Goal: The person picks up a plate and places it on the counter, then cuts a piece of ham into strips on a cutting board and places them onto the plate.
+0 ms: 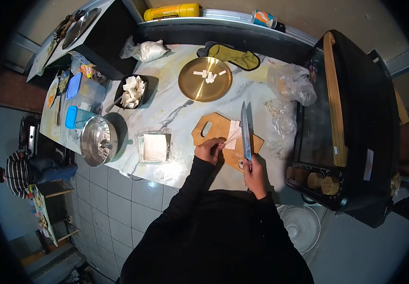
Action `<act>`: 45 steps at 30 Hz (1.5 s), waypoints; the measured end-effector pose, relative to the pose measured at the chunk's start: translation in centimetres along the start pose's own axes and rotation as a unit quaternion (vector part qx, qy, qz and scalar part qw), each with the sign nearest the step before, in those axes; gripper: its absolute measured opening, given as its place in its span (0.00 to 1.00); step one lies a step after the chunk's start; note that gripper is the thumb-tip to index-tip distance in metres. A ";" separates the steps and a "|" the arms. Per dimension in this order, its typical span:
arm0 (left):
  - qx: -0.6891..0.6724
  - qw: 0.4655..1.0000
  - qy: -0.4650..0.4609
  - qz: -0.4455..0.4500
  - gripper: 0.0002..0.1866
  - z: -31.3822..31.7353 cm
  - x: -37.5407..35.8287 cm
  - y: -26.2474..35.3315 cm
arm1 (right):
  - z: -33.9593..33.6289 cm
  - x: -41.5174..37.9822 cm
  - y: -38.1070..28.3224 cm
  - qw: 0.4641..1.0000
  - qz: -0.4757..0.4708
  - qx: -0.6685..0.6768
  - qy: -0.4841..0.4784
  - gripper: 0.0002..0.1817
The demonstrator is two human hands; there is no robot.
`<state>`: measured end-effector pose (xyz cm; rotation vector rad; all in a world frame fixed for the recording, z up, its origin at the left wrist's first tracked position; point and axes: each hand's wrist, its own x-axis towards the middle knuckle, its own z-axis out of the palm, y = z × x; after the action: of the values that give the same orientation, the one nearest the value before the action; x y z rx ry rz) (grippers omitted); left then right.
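On a wooden cutting board (204,135) with a handle slot lie pale flat strips (233,131). My left hand (208,151) is at the board's near left part, its fingers pinched together at the lower left end of the strips; what they hold is too small to make out. My right hand (255,179) grips the handle of a long knife (245,128), whose blade points away from me over the board's right side. Beyond the board, a round gold plate (190,87) bears several small white pieces (209,75).
Left of the board are a glass container (155,147), a metal bowl (92,142), a black bowl (133,92) of white pieces and blue-lidded boxes (74,86). Plastic bags (292,83) and a black oven (360,118) stand right. A person (34,171) is at far left.
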<state>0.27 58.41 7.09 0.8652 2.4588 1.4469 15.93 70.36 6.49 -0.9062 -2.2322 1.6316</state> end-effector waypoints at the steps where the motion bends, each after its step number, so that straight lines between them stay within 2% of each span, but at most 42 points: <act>1: -0.003 1.000 -0.001 -0.002 0.07 -0.2 0.0 0.1 | 0.0 0.0 -0.2 1.000 0.002 0.020 -0.002 0.08; 3: -0.015 0.998 -0.028 -0.053 0.11 -0.7 -0.1 0.6 | 0.0 0.1 -0.3 1.000 -0.003 0.019 0.001 0.08; 6: -0.086 0.991 0.000 -0.101 0.13 -0.8 -0.2 0.5 | -0.1 0.1 -0.3 1.000 -0.001 0.009 -0.004 0.09; 11: -0.131 0.985 0.003 -0.108 0.13 -1.5 0.0 -0.5 | 0.1 0.1 -0.4 1.000 0.010 -0.008 -0.003 0.10; 14: -0.168 0.983 0.042 -0.065 0.14 -1.6 -0.3 -1.5 | 0.2 -0.3 -0.3 1.000 0.004 -0.012 0.006 0.10; 16: -0.307 0.940 0.045 -0.144 0.14 -1.8 -0.6 -2.6 | 0.3 -0.6 -0.7 0.995 -0.041 -0.095 0.002 0.09; 17: -0.330 0.928 0.049 -0.165 0.16 -1.8 -1.0 -3.5 | 0.4 -0.8 -1.0 0.995 -0.040 -0.095 -0.001 0.09; 18: -0.330 0.928 0.052 -0.167 0.16 -2.4 -1.0 -3.1 | 0.4 -1.2 -1.6 0.993 -0.033 -0.111 -0.026 0.09; 20: -0.294 0.928 0.038 -0.225 0.17 -3.6 -1.3 -2.2 | 0.7 -1.8 -2.4 0.990 -0.024 -0.125 -0.057 0.09; 23: -0.228 0.944 0.056 -0.230 0.16 -4.2 -1.6 -1.9 | 1.3 -2.2 -3.5 0.986 -0.040 -0.130 -0.093 0.10; 25: -0.214 0.950 0.060 -0.220 0.15 -4.1 -2.0 -2.4 | 1.1 -2.2 -4.3 0.949 -0.030 -0.272 -0.156 0.10; 26: -0.200 0.955 0.063 -0.208 0.15 -4.0 -2.2 -2.7 | 1.2 -2.3 -3.8 0.949 -0.029 -0.273 -0.157 0.10; 28: -0.199 0.957 0.063 -0.203 0.14 -4.0 -2.6 -3.1 | 1.4 -2.4 -2.5 0.936 -0.103 -0.301 -0.152 0.11; 36: -0.236 0.942 0.047 -0.234 0.12 -3.8 -3.2 -3.6 | 1.6 -2.7 -1.2 0.930 -0.116 -0.310 -0.160 0.12; 41: -0.260 0.948 0.061 -0.172 0.12 -3.1 -3.7 -5.1 | 1.3 -2.7 -1.9 0.915 -0.165 -0.344 -0.135 0.13; 44: -0.258 0.947 0.059 -0.182 0.12 -3.0 -3.7 -5.5 | 1.1 -2.5 -3.3 0.913 -0.151 -0.349 -0.150 0.11; 45: -0.258 0.947 0.059 -0.183 0.12 -3.0 -3.7 -5.3 | 1.1 -2.5 -3.7 0.928 -0.144 -0.309 -0.149 0.11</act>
<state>-0.04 52.11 3.62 0.2087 1.9978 1.8902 16.00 67.34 9.96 -0.4127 -2.9984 0.9911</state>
